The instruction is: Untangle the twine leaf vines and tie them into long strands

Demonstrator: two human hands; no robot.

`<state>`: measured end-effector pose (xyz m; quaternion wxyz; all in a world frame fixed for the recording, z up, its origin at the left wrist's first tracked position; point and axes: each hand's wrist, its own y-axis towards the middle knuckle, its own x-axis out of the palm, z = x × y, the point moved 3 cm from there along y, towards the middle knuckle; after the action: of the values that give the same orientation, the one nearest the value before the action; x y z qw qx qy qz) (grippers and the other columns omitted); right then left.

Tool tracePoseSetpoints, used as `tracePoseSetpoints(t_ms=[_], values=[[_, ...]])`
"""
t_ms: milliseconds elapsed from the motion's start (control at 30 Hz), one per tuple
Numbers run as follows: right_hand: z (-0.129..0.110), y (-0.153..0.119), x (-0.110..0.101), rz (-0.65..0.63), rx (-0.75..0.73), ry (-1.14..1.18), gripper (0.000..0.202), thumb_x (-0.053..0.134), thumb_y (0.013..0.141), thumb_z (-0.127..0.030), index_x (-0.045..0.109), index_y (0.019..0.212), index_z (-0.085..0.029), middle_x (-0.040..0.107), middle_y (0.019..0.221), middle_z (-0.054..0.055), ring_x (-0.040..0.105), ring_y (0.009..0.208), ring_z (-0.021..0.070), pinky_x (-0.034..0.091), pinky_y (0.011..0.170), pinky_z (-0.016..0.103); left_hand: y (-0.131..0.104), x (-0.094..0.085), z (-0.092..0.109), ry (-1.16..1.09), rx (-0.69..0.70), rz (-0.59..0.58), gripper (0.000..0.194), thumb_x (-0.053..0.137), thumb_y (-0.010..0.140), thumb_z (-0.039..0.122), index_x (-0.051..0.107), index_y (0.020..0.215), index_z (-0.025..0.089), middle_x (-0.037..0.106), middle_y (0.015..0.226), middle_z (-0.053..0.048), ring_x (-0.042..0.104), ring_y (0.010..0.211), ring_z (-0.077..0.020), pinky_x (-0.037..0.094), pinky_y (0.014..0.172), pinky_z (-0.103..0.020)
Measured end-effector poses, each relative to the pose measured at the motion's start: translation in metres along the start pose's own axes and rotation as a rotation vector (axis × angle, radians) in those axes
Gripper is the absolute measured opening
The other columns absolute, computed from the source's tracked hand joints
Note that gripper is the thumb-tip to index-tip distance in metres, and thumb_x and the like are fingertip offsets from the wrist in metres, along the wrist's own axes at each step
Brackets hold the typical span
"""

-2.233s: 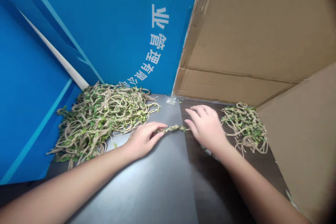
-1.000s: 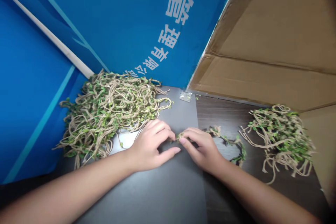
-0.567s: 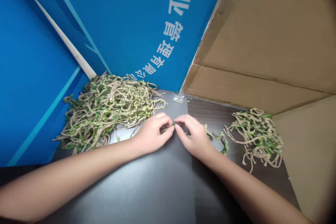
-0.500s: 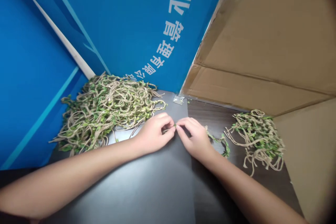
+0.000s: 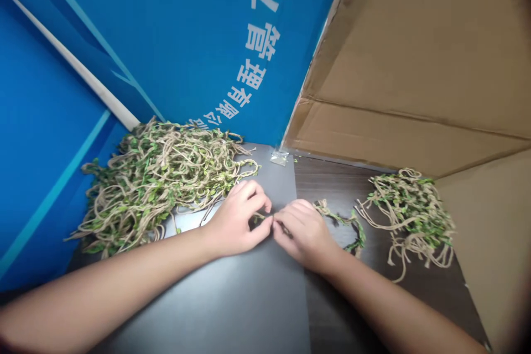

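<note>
My left hand (image 5: 240, 218) and my right hand (image 5: 305, 232) meet fingertip to fingertip over the grey mat, both closed in a pinch. Between them runs a piece of leafy twine (image 5: 350, 224), tan cord with small green leaves. One end of it trails out past my right hand onto the dark wood; part is visible inside the curl of my left fingers. The exact spot where the fingertips grip is hidden. Left of my left hand lies a large tangled heap of leafy twine (image 5: 166, 177). A smaller bundle of leafy twine (image 5: 415, 215) lies to the right.
Under my forearms is a grey mat (image 5: 232, 304) on a dark wood tabletop (image 5: 332, 177). A small clear plastic packet (image 5: 279, 158) lies at the back. Blue printed panels (image 5: 186, 38) stand behind, and a cardboard wall (image 5: 415, 66) rises at the right.
My right hand has moved slightly down and its fingers have curled in more. The fingertips still meet, a little lower and further left. The view has shifted slightly.
</note>
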<state>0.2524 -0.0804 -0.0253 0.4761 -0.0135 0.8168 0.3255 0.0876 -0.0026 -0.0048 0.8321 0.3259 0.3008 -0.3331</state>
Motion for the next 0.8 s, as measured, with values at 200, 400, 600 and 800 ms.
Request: tracePoseSetpoints(t_ms=[200, 400, 600, 800], values=[[-0.002, 0.005, -0.004, 0.067, -0.044, -0.015, 0.011, 0.056, 0.098, -0.016, 0.062, 0.09, -0.02, 0.067, 0.077, 0.003, 0.055, 0.072, 0.0172, 0.041, 0.072, 0.033, -0.001, 0.0, -0.001, 0.042, 0.006, -0.004, 0.004, 0.059, 0.086, 0.02, 0.06, 0.083, 0.018, 0.057, 0.086, -0.003, 0.051, 0.086, -0.0201, 0.037, 0.081, -0.036], [0.002, 0.004, 0.0, 0.074, -0.029, 0.055, 0.007, 0.06, 0.095, -0.014, 0.063, 0.091, -0.019, 0.069, 0.079, 0.003, 0.056, 0.073, 0.0167, 0.043, 0.074, 0.032, -0.001, 0.007, -0.009, -0.082, -0.039, -0.128, 0.012, 0.056, 0.085, 0.016, 0.059, 0.074, 0.017, 0.053, 0.065, 0.005, 0.047, 0.062, -0.0113, 0.034, 0.075, -0.032], [0.01, 0.005, 0.001, 0.058, 0.12, 0.25, 0.008, 0.06, 0.096, -0.015, 0.063, 0.092, -0.021, 0.069, 0.079, 0.0, 0.059, 0.072, 0.0134, 0.046, 0.072, 0.029, 0.002, 0.006, -0.011, -0.154, -0.077, -0.105, 0.012, 0.057, 0.086, 0.016, 0.061, 0.074, 0.016, 0.054, 0.064, 0.005, 0.047, 0.061, -0.0099, 0.034, 0.073, -0.03], [0.009, 0.003, 0.001, 0.025, 0.087, 0.149, 0.002, 0.062, 0.099, -0.02, 0.064, 0.1, -0.021, 0.073, 0.09, 0.003, 0.064, 0.081, 0.0164, 0.046, 0.079, 0.033, 0.003, 0.007, -0.011, -0.155, -0.087, -0.11, 0.015, 0.057, 0.083, 0.016, 0.059, 0.068, 0.017, 0.052, 0.06, 0.005, 0.047, 0.061, -0.0112, 0.035, 0.073, -0.029]])
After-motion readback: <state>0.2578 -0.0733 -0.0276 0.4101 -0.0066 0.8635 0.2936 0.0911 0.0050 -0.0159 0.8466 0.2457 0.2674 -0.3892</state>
